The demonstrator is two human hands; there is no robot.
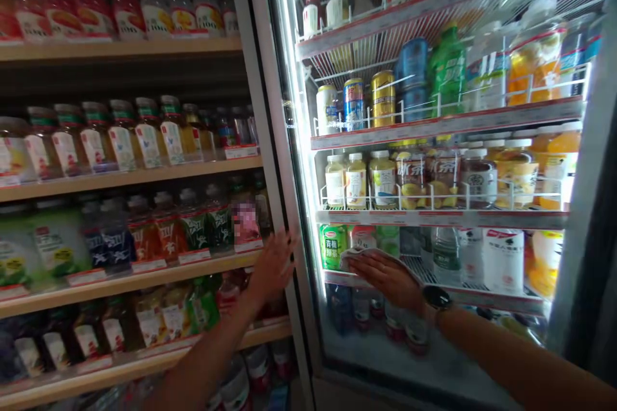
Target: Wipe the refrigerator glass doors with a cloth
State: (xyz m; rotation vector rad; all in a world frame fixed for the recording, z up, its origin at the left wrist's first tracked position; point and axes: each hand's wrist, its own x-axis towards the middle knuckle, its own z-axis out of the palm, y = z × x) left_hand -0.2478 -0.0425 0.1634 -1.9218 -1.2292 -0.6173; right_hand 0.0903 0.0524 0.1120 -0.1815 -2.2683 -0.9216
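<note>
My right hand (385, 276) lies nearly flat against the glass of the lit drinks cooler (441, 218), in front of its lower shelf. Under its palm and fingers is a white cloth (359, 253), of which only the edges show. A dark round watch sits on that wrist. Beside the cooler's grey left frame (301, 270), my left hand (274, 264) is raised with its fingers apart and nothing in them. Whether its fingertips touch the frame, I cannot tell. Behind the right hand stand a green carton (332, 247) and several bottles.
On the left, wooden shelves (120, 183) carry rows of juice and tea bottles with price tags along the edges. Inside the cooler, wire-fronted shelves hold cans (383, 99), a big green bottle (448, 70) and yellow drinks. The cooler's dark right edge (585, 205) bounds the glass.
</note>
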